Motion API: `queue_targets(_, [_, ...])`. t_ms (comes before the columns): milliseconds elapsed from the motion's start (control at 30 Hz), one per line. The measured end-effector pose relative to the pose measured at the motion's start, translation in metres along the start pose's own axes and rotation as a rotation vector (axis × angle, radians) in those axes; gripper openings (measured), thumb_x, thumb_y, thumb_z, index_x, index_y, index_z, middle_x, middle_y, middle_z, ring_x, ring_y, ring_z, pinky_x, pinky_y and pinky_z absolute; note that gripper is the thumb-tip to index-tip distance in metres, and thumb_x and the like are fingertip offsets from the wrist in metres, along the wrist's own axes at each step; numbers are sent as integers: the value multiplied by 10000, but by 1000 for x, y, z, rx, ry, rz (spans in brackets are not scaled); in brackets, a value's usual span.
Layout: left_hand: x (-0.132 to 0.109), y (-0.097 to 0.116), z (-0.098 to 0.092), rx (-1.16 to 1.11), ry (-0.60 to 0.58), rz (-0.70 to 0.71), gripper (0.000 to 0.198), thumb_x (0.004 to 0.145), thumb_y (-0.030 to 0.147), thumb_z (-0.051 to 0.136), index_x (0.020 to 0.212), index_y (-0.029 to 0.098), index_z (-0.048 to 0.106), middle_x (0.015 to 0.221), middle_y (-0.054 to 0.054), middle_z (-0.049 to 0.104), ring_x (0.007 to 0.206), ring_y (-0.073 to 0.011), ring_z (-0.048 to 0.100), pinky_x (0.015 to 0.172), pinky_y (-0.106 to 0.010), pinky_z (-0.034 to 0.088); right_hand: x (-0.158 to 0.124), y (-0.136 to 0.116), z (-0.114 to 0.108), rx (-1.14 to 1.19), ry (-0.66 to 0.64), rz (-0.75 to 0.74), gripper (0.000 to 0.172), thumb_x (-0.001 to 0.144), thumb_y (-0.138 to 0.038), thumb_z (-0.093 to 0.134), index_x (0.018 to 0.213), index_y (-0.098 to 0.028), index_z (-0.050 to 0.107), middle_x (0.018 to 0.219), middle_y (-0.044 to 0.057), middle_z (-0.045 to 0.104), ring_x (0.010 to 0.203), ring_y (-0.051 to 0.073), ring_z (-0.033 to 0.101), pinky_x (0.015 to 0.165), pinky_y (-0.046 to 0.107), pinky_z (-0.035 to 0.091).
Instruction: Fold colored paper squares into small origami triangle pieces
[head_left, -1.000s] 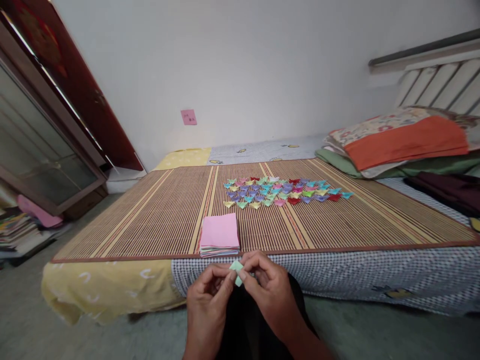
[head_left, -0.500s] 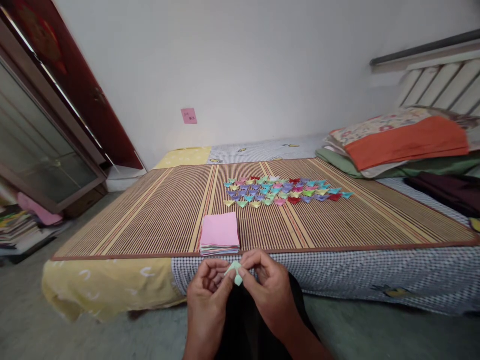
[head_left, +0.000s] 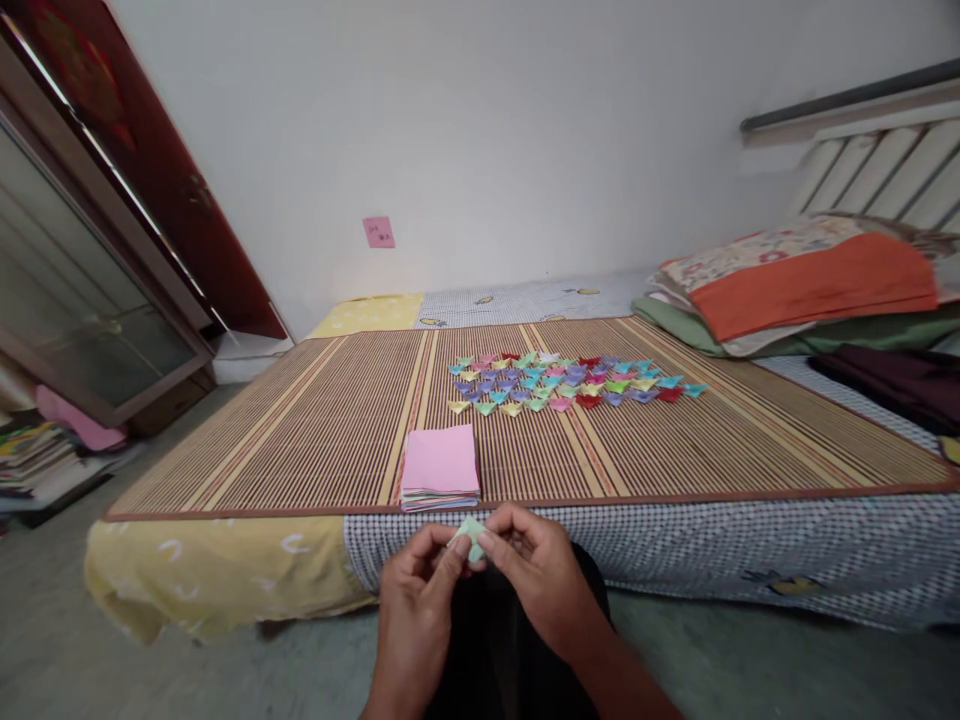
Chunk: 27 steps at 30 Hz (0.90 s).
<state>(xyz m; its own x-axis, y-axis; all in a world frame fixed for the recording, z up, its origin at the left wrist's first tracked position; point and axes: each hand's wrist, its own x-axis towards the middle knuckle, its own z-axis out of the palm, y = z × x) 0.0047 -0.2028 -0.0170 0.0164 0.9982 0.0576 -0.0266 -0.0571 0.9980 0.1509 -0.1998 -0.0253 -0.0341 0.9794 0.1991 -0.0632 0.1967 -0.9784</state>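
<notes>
A small pale green folded paper [head_left: 471,530] is held in front of the bed's near edge, between both hands. My left hand [head_left: 421,590] pinches its left side, thumb on top. On its right side, my right hand [head_left: 536,575] grips it between thumb and fingers. Just beyond them lies a stack of square paper [head_left: 439,462], pink on top with other colours showing at the edges. Farther back, several small folded paper pieces [head_left: 574,382] in many colours are set out in rows.
A striped woven mat [head_left: 315,430] covers most of the bed. Folded bedding with an orange band [head_left: 817,285] and a dark cloth [head_left: 892,390] lie at the right. A pink note [head_left: 379,232] is on the wall. Books [head_left: 41,455] are piled at the far left.
The lower tip of the green paper, which pointed down between my thumbs, now shows less. Both hands have shifted slightly; the stack and the rows are unchanged.
</notes>
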Motion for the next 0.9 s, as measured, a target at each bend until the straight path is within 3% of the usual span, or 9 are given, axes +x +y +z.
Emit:
queue_targets(267, [2, 2, 1, 43, -77, 17, 335, 874, 482, 723, 751, 174, 682, 692, 10, 609, 684, -150, 518, 656, -239, 419, -2, -5, -3, -187, 9, -96, 234, 929, -330, 596, 750, -181, 618, 726, 8, 591, 711, 169, 561, 672, 288, 441])
queue_targets(467, [3, -4, 1, 54, -34, 41, 342, 898, 485, 695, 747, 181, 657, 674, 22, 572, 659, -142, 481, 636, -237, 393, -1, -10, -3, -256, 38, -83, 228, 911, -309, 593, 717, -189, 585, 679, -15, 556, 659, 150, 511, 626, 272, 398])
queue_targets(600, [11, 1, -4, -5, -196, -24, 290, 813, 451, 792, 831, 178, 693, 777, -6, 644, 755, -170, 555, 698, -249, 434, 1, -17, -13, -329, -63, 2, 175, 848, -240, 614, 686, -194, 567, 630, -42, 502, 604, 129, 458, 573, 257, 350])
queue_targets(700, [14, 6, -9, 4, -341, -90, 294, 791, 429, 823, 789, 167, 688, 697, 14, 596, 652, -134, 498, 612, -225, 392, 3, -19, -21, -285, -112, 66, 155, 813, -238, 652, 681, -191, 586, 619, -45, 507, 600, 127, 464, 564, 252, 351])
queue_targets(800, [13, 6, -9, -84, -242, -89, 302, 777, 414, 841, 756, 172, 661, 674, 23, 592, 614, -116, 483, 585, -212, 387, 2, -14, -22, -120, -56, 81, 122, 794, -288, 725, 801, -180, 670, 696, -25, 593, 664, 138, 521, 630, 257, 415])
queue_targets(900, [9, 1, -2, -251, -124, -81, 289, 752, 370, 865, 760, 179, 648, 707, 11, 640, 673, -131, 553, 664, -226, 455, -2, -5, -15, 38, -39, 77, 200, 768, -307, 787, 889, -179, 692, 736, -17, 633, 694, 146, 558, 670, 266, 453])
